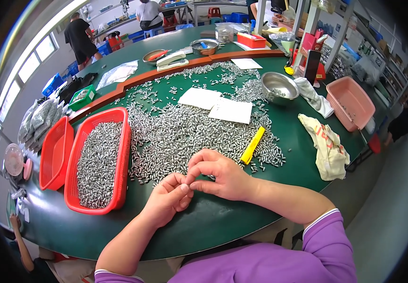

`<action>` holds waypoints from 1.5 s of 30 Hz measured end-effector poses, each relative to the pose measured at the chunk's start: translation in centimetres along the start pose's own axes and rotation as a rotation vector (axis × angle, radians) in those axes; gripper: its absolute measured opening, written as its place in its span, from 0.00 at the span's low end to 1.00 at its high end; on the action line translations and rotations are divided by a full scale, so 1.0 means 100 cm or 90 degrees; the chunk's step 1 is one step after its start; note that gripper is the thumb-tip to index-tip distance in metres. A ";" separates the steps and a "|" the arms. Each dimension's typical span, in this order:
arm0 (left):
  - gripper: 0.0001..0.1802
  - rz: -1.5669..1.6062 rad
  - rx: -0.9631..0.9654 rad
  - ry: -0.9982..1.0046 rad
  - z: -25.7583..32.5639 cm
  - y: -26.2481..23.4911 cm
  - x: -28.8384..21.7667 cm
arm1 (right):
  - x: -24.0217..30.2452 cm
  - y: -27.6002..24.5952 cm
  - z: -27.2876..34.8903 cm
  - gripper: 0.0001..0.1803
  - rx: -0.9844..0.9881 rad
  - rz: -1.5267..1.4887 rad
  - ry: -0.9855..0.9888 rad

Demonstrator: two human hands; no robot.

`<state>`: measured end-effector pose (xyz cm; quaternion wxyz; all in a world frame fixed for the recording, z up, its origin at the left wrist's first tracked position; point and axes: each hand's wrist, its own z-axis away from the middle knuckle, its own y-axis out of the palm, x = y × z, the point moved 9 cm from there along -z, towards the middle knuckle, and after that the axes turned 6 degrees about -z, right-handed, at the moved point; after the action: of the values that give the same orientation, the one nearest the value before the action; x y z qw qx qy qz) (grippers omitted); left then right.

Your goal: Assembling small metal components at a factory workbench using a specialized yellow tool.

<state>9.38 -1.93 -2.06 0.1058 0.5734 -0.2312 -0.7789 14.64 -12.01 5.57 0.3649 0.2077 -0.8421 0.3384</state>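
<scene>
**A:** So what's actually being held here? Both hands are brought together at the near edge of the green table (pixel 241 221), fingertips touching. The left hand (pixel 168 200) is pinched thumb-to-finger, and the right hand (pixel 220 177) is curled with its fingertips pressed against the left's. If one of the small metal pieces is clamped in there, it's hidden, so it can't be told for sure.

**B:** Agreed, nothing can be seen between the fingers. The loose heap of metal pieces (pixel 190 125) is spread just beyond the hands, away from the body, and its near edge is almost touched by the right knuckles. So the right hand is placed nearer the heap; the left is set a bit lower and closer to the red basket (pixel 98 162) already filled with the same pieces.

**A:** Long axis of the pieces?

**B:** Scattered every which way, no common direction. A yellow strip (pixel 252 145) is laid diagonally just right of the hands.
</scene>
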 end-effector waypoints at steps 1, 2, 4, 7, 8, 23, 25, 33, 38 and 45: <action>0.06 -0.014 0.009 0.004 0.000 0.001 0.000 | 0.000 0.001 0.000 0.06 0.001 -0.010 -0.007; 0.06 -0.027 0.017 0.008 -0.001 0.001 -0.001 | 0.000 0.002 0.000 0.06 0.002 -0.020 -0.014; 0.06 -0.023 0.027 0.016 -0.001 0.002 -0.002 | 0.001 0.001 0.000 0.06 0.001 -0.021 -0.010; 0.05 -0.012 0.048 0.027 -0.001 0.002 -0.002 | 0.001 0.000 -0.001 0.06 -0.004 -0.025 -0.010; 0.04 -0.006 0.060 0.030 -0.001 0.003 -0.002 | 0.002 0.000 -0.001 0.06 -0.007 -0.027 -0.014; 0.07 -0.041 0.045 0.007 -0.001 0.004 0.001 | 0.008 0.001 -0.001 0.08 0.008 0.030 -0.058; 0.06 -0.037 0.036 0.012 -0.002 0.004 -0.001 | 0.007 -0.002 -0.001 0.09 -0.009 0.013 -0.036; 0.08 -0.020 0.004 0.023 -0.002 0.001 -0.003 | 0.017 -0.008 -0.001 0.10 -0.061 0.095 -0.090; 0.08 -0.025 0.008 0.030 -0.004 -0.001 -0.003 | 0.028 -0.007 -0.002 0.10 -0.053 0.190 -0.149; 0.08 -0.032 0.010 0.039 -0.005 -0.001 -0.005 | 0.022 -0.009 -0.003 0.10 -0.059 0.171 -0.129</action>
<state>10.00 -1.74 -1.82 0.0888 0.6033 -0.2197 -0.7615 13.90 -12.59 7.76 0.2392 0.1094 -0.9093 0.3223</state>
